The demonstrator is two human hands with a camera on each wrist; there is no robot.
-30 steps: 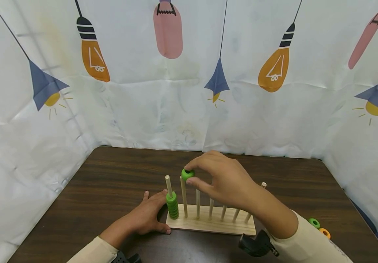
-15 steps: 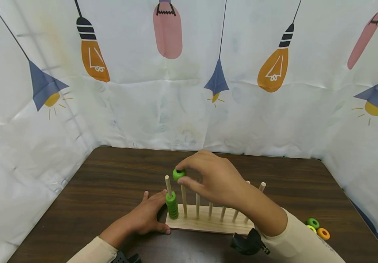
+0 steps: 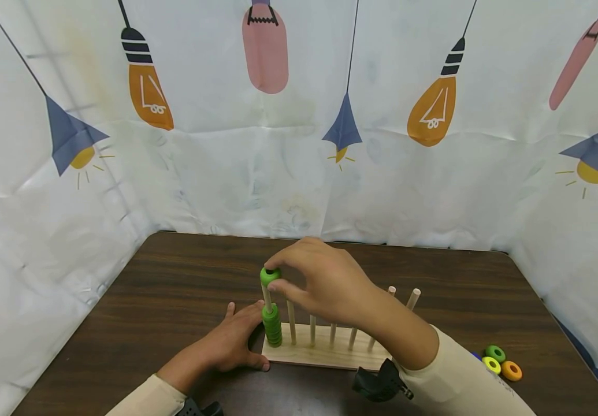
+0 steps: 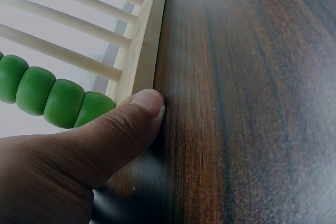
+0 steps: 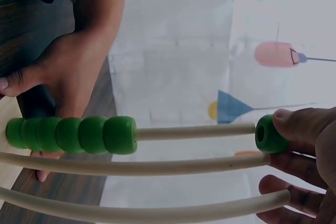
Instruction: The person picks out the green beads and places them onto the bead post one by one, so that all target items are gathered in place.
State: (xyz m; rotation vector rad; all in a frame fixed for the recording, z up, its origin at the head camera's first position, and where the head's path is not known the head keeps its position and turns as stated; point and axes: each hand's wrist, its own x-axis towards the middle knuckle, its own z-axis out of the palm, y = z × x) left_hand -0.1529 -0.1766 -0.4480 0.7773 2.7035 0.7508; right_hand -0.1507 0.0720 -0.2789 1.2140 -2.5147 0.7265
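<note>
A wooden peg stand (image 3: 325, 348) with a row of upright pegs rests on the table. Its leftmost peg carries several green beads (image 3: 273, 326) in a stack, with bare peg above them. My right hand (image 3: 330, 283) pinches another green bead (image 5: 272, 135) between thumb and fingers. In the right wrist view that bead is right at the tip of the leftmost peg, its hole turned toward it. My left hand (image 3: 233, 341) holds the stand's left end. Its thumb (image 4: 139, 111) lies against the near edge of the base, and the fingers reach round behind the stacked beads.
To the right lie loose beads: a green one (image 3: 495, 353), a yellow one (image 3: 491, 365) and an orange one (image 3: 512, 371), with a bit of blue beside my right sleeve. A printed white cloth (image 3: 299, 173) hangs behind the dark wooden table (image 3: 200, 271).
My right hand has carried the green bead leftward, from over the second peg to the top of the leftmost one. More loose beads show past the sleeve. My left hand stays put.
</note>
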